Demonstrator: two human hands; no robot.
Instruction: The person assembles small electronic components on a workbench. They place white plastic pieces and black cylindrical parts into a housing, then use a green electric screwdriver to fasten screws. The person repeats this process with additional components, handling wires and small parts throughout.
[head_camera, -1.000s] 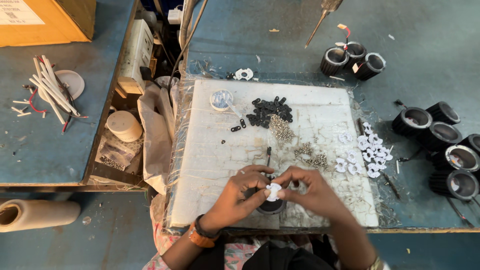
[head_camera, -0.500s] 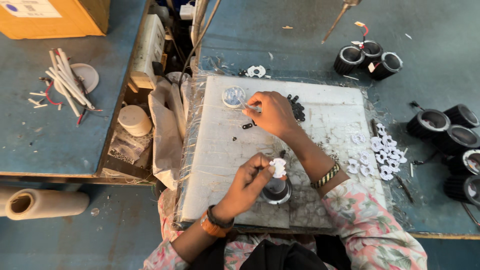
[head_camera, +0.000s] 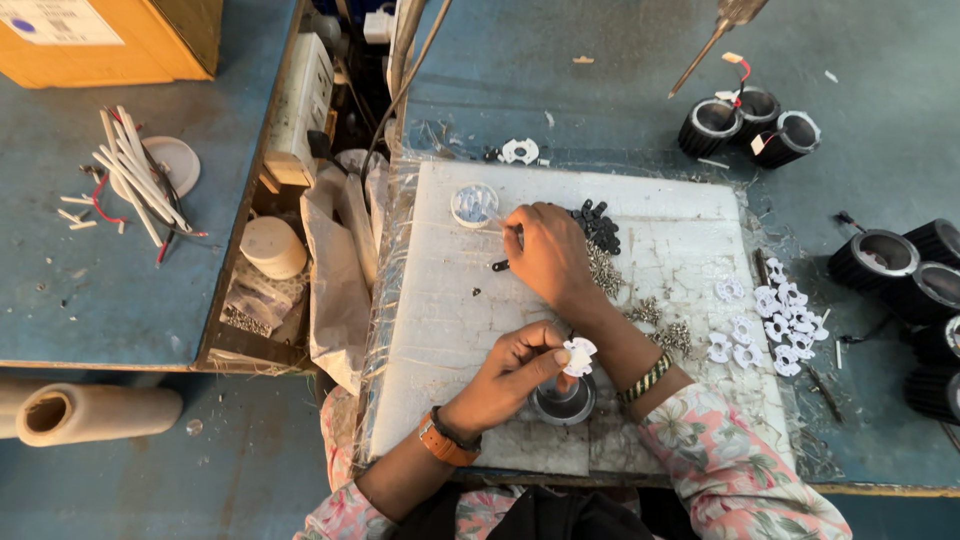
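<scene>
A blue workbench (head_camera: 560, 90) carries a white work mat (head_camera: 450, 330), black ribbed housings (head_camera: 745, 125) along its far and right edges, and scattered white star-shaped discs (head_camera: 770, 320), seemingly small circuit boards.

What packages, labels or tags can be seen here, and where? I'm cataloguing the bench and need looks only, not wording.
Cardboard box: top left corner, on the blue table; orange-brown, rectangular.
Box label: on top of the box; white rectangle with a small blue mark.
Tags: top right, on the black ring housings; small, white.
Film roll: lower left, below the table edge; pale cylinder.
No screens or signs.
</scene>
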